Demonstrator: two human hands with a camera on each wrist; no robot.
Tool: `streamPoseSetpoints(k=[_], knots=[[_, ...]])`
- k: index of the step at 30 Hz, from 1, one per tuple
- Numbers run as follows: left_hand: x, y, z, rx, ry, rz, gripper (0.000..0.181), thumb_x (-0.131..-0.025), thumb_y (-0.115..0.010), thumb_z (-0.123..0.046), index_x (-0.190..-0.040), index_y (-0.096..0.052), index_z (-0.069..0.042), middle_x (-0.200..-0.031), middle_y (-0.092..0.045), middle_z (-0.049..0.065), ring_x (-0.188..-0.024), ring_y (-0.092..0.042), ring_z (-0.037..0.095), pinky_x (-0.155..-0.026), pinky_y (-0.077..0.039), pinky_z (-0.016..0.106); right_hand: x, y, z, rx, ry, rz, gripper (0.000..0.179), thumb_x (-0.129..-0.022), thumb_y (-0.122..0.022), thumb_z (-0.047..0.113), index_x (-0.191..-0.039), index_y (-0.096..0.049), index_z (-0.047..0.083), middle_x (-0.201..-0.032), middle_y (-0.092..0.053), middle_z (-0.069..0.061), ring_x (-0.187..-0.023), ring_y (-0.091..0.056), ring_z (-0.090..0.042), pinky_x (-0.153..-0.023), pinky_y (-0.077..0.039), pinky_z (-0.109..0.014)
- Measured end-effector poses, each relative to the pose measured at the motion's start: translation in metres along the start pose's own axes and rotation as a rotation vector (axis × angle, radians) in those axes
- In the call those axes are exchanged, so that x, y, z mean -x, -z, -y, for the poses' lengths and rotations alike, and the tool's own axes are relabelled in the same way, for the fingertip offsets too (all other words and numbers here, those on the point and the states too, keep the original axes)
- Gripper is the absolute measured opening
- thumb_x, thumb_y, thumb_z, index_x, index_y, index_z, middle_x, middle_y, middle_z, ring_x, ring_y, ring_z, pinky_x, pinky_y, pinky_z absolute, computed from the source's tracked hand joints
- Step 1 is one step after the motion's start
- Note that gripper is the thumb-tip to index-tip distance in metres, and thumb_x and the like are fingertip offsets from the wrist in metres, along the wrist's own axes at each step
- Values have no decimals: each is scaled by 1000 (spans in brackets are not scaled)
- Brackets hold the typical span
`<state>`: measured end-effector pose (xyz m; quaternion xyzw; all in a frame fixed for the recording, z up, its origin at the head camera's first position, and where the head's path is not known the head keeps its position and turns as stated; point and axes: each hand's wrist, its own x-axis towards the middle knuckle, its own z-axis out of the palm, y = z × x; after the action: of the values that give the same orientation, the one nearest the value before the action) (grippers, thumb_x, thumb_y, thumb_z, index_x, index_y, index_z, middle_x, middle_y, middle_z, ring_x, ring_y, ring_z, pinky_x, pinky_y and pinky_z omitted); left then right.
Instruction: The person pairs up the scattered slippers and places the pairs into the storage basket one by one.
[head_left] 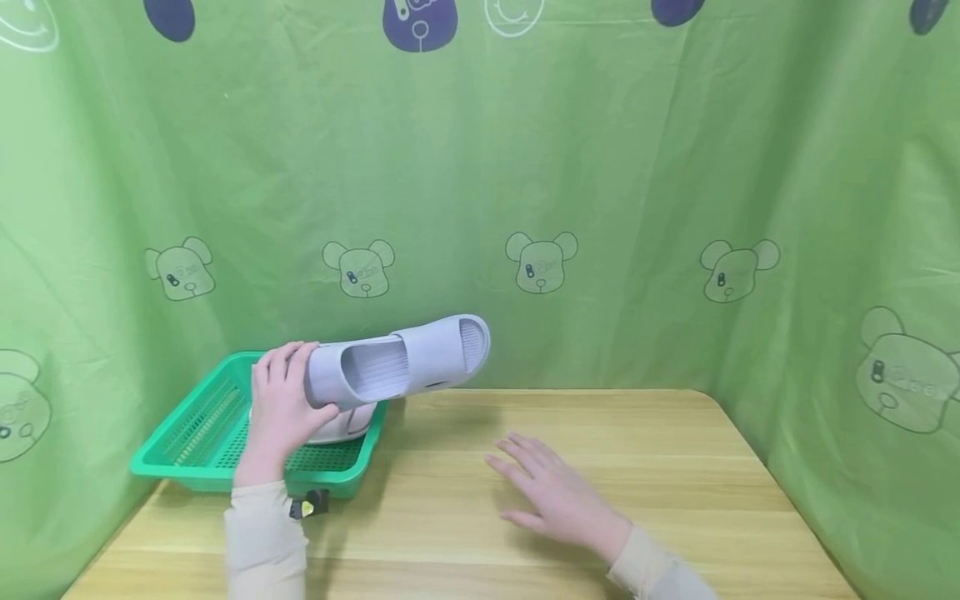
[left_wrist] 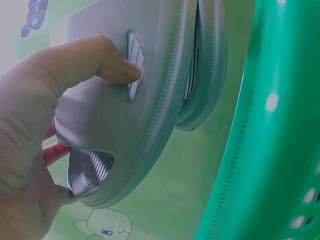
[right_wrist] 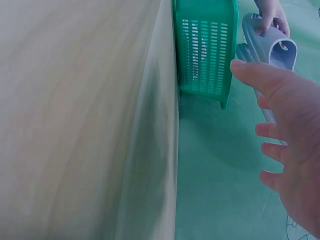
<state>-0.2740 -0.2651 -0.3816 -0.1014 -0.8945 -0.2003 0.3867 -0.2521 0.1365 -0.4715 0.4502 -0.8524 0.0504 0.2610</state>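
My left hand (head_left: 281, 400) grips a pair of grey-lavender slippers (head_left: 435, 358) by one end, above the right side of a green plastic basket (head_left: 180, 473). In the left wrist view the thumb lies across a slot in the strap of the nearer slipper (left_wrist: 100, 115). A second sole (left_wrist: 212, 75) shows just behind it. Under the held pair, a pale shoe or slipper (head_left: 347, 427) lies in the basket, partly hidden by the hand and the pair. My right hand (head_left: 558, 496) is above the table with fingers spread, apart from the slippers and holding nothing.
The basket stands at the left of a light wooden table (head_left: 637, 442). A green curtain (head_left: 622, 167) with bear-head prints surrounds the table at the back and sides. A small black object (head_left: 311, 504) shows beside the left sleeve, in front of the basket.
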Motion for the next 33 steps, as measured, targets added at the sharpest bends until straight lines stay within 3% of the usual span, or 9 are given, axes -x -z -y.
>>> streamPoseSetpoints(k=[16, 33], knots=[[-6, 21, 17, -58, -36, -10, 90, -51, -86, -15, -132, -49, -4, -132, -47, 22, -121, -34, 43, -102, -29, 60, -21, -8, 19, -35, -7, 100, 77, -86, -65, 54, -149, -39, 20, -154, -39, -10, -143, -36, -31, -117, -33, -50], [-6, 47, 32, -106, -22, 11, 91, -51, -86, -16, -132, -49, -2, -131, -47, 24, -121, -34, 44, -100, -28, 64, -49, -19, 44, -38, 61, 175, 80, -88, -58, 59, -152, -32, 20, -158, -33, -11, -145, -33, -31, -117, -33, -50]])
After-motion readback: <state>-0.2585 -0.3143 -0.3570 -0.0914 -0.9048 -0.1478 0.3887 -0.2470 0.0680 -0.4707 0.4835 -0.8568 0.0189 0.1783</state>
